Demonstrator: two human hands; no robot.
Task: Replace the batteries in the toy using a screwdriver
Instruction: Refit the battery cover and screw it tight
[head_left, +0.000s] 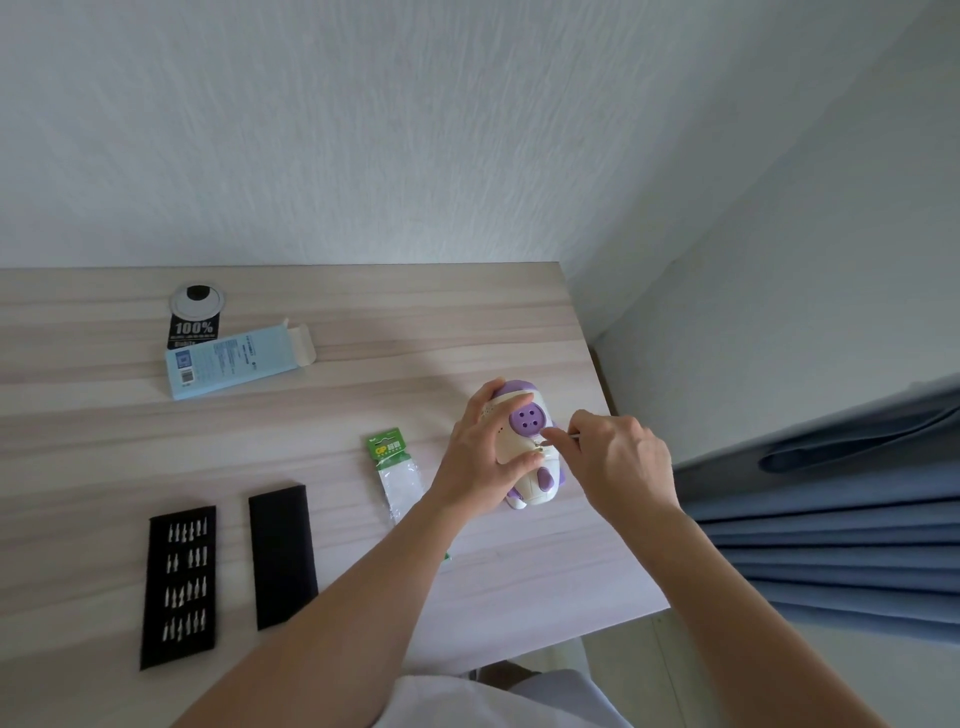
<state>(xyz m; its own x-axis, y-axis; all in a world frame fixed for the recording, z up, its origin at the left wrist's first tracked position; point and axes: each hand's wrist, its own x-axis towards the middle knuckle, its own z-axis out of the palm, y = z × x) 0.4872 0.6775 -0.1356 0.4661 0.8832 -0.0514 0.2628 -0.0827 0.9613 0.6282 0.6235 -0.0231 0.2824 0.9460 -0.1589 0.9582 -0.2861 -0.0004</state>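
A white and purple toy (525, 422) lies on the wooden table (363, 395) near its right edge, its underside with a round purple part facing up. My left hand (485, 457) grips the toy from the left, thumb on its lower body. My right hand (615, 457) pinches a thin metal screwdriver (570, 437), whose tip meets the toy just below the purple round part. A green battery pack (393, 467) lies left of the toy, partly under my left forearm.
A black tray of several screwdriver bits (180, 584) and its black cover (282, 555) lie at the front left. A light blue open box (236, 364) and a black card (195, 322) sit at the back. A blue curtain (841, 519) hangs right of the table's edge.
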